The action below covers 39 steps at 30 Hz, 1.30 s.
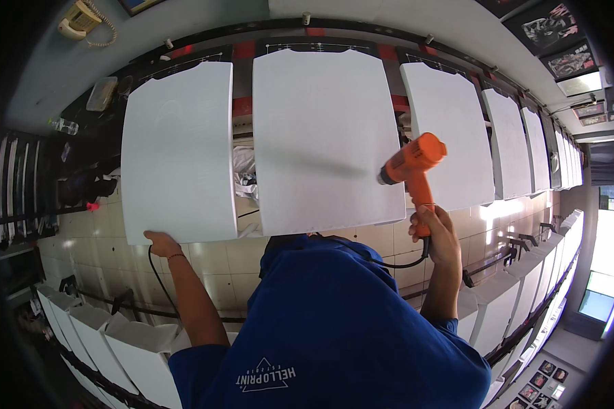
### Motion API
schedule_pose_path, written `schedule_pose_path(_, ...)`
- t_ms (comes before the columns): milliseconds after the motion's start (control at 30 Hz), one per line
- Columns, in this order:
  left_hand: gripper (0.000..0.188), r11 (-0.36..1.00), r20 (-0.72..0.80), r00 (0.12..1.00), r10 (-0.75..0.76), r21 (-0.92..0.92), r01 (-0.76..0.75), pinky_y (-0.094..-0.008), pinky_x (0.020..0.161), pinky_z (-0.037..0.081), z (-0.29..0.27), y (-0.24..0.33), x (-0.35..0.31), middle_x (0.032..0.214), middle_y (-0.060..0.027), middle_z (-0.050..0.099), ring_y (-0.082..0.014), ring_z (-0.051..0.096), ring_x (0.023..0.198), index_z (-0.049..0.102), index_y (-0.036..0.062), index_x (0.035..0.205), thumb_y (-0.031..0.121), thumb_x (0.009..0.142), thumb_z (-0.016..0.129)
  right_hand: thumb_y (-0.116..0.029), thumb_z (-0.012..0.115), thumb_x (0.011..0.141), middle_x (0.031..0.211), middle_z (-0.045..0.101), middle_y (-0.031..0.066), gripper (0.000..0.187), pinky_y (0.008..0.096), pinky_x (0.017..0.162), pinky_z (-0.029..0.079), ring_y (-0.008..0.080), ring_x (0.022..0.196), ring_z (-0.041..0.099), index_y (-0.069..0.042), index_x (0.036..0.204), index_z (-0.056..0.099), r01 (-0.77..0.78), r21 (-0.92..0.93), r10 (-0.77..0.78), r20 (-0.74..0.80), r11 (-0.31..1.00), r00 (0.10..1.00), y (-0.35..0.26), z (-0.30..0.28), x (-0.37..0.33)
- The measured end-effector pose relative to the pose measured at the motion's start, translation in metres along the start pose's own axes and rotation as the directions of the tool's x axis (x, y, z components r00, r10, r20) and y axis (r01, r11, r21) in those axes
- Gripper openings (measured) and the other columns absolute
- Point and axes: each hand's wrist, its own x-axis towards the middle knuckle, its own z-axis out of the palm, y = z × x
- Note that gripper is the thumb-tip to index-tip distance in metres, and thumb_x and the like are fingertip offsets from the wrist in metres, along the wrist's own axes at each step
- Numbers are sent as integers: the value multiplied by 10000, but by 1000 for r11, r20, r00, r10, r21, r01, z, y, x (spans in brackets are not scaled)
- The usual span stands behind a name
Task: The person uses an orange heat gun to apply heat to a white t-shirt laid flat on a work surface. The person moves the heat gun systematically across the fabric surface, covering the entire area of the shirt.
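Note:
In my right hand [435, 233] is an orange heat gun [421, 153], gripped by its handle. Its dark nozzle points left, over the right side of the middle white-covered board [324, 136]. A black cord [406, 264] runs from the handle's base toward my body. My left hand [162, 244] is closed at the near left corner of the left white-covered board [177, 150]. Black cord hangs from that hand as well, and the fingers appear closed round it. Whether they also touch the board I cannot tell.
More white-covered boards [450, 136] continue in a row to the right, along a dark rail [368, 31]. Behind me runs another row of white boards [505, 293]. Crumpled silvery material [244, 170] shows between two boards. At far left are a bottle [65, 126] and a rack [20, 184].

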Motion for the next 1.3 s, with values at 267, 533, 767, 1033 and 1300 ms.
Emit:
schedule_pose_path(267,742,1000,-11,1000,-13,1,13,-439,830,518,1,-1,5,1116,-281,583,-332,610,944,545,-189,1031,542,911,498,-279,580,933,779,589,50,309,250,545,468,134,641,606,12,1023,531,-31,7,29,140,1000,990,0,28,3)
schedule_pose_path(533,757,1000,-22,1000,20,17,-20,-435,824,521,1,5,-5,1089,-306,589,-347,618,941,545,-199,1028,548,912,497,-240,565,936,793,590,55,346,247,565,471,121,653,588,58,1106,515,-31,-112,92,596,993,797,-6,112,10)
schedule_pose_path(767,765,1000,9,1000,16,1,-16,-435,837,515,-1,2,-3,1102,-314,584,-348,612,954,543,-204,1041,548,906,506,-250,572,930,778,583,57,340,255,561,467,122,645,588,48,1085,520,-51,-115,103,516,992,850,-2,85,7)
schedule_pose_path(1033,786,999,4,1000,-31,34,31,-435,853,505,0,2,0,1168,-300,559,-347,597,975,508,-205,1134,544,897,515,-282,565,940,793,584,55,324,244,544,468,125,650,602,26,1036,531,-55,-33,58,98,998,994,4,2,-12)
schedule_pose_path(1300,786,1000,-9,1000,-8,-28,8,-438,845,500,2,-3,4,1152,-301,563,-342,591,967,515,-207,1106,548,887,527,-287,563,938,788,583,58,331,241,544,474,134,660,615,29,1029,529,-60,-27,63,86,998,994,0,5,-13)
